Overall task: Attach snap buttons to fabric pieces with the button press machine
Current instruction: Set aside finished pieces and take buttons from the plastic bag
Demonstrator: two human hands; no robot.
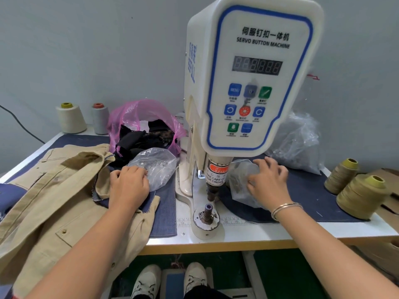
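L hand (129, 184) fingers curled into clear snap bag (154, 167) left of press (248, 83); R hand (267, 182) spread open on other bag (240, 182). Tan jacket (64, 201) on counter (248, 234), off die (208, 210). Pinch one snap per side, seat square before fabric goes over.

Two pale thread cones (71, 118) upright at far left corner of surface (259, 233), just beside each other. Pink plastic bag (138, 117) near them, holding dark scraps. Two olive thread cones (362, 196) at right edge, touching. Crumpled clear bag (300, 143) behind those, against wall. White shoes (170, 281) on floor below, resting by blue pedal (174, 279).
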